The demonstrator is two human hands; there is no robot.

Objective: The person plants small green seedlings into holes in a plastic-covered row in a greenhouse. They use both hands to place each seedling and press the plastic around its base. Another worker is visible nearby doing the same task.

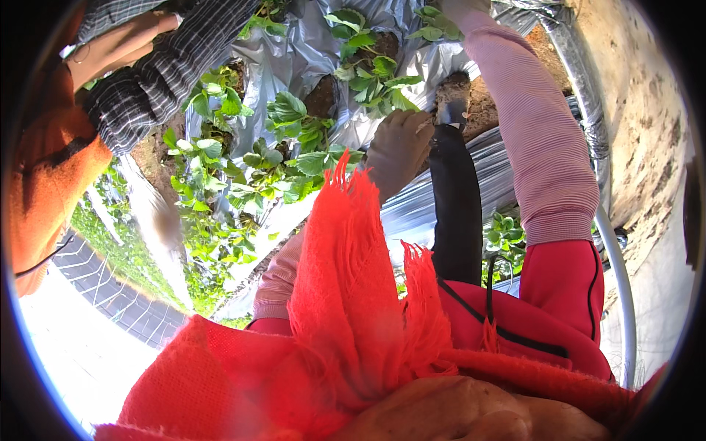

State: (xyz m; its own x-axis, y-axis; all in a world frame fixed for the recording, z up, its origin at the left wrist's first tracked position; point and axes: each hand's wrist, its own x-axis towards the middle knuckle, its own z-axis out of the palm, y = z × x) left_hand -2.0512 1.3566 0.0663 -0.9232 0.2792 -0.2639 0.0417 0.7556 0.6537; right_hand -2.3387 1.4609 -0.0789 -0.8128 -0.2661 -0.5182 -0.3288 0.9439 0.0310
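Observation:
My left hand [400, 148], which seems to be in a thin greyish glove, is low over the bed with its fingers curled downward. Strawberry plant leaves [311, 162] lie just beside it, and what its fingertips touch is hidden. At the top edge, my right hand [468, 6] is partly cut off and blurred. It is close to another strawberry plant [436, 25]; whether it grips anything does not show. Silvery plastic mulch film [303, 49] covers the bed, with plants growing through soil-filled holes. A larger strawberry plant [380, 77] stands between my hands.
My black-clad leg [456, 204] and muddy shoe [453, 99] stand beside the bed. A red fringed scarf [347, 259] hangs in front of me. Another person's plaid sleeve [160, 82] reaches in from the left. A pale pipe [615, 264] curves along the right, near plastic sheeting [651, 182].

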